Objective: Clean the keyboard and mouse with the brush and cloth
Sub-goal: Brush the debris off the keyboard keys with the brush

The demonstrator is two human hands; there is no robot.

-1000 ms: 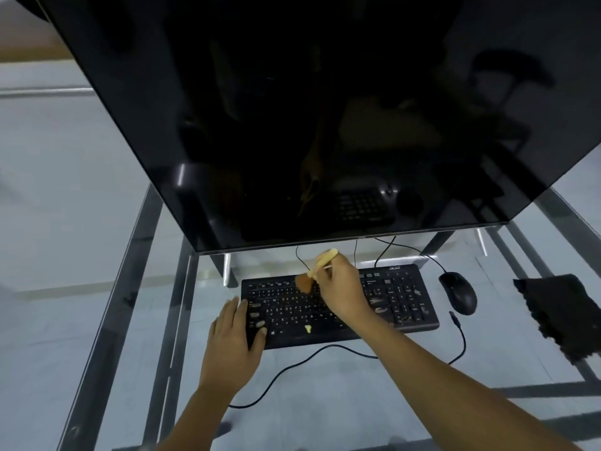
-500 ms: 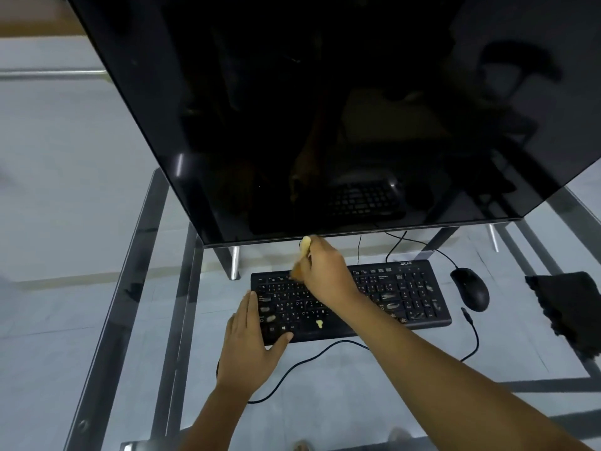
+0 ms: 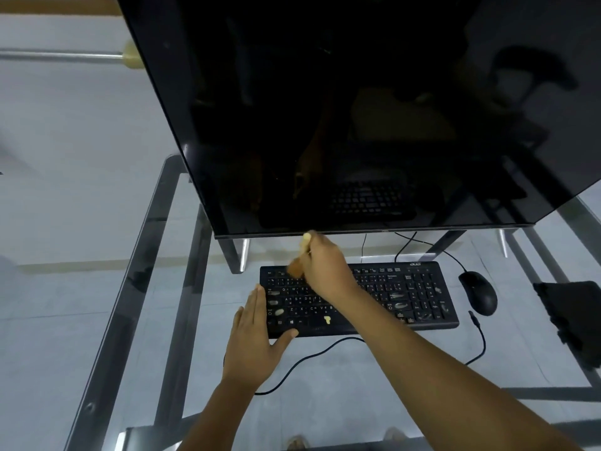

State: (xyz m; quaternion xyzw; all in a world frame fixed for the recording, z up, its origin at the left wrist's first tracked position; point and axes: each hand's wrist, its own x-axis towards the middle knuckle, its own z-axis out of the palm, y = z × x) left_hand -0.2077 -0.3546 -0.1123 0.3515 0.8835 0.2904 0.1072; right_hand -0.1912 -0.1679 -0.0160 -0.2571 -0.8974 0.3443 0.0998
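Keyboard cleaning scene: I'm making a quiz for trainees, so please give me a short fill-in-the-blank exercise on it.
1. The right hand holds the ____ over the keyboard.
2. The left hand rests flat on the keyboard's ____ end.
3. The mouse lies to the ____ of the keyboard.
4. The dark cloth lies on the glass desk, touched by ____ hand.

Missing words: brush; left; right; neither

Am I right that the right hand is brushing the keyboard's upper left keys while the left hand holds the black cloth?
Not quite. In the head view the left hand lies flat on the keyboard's left end, steadying it; the black cloth sits untouched beyond the mouse. The right hand does hold the brush there.
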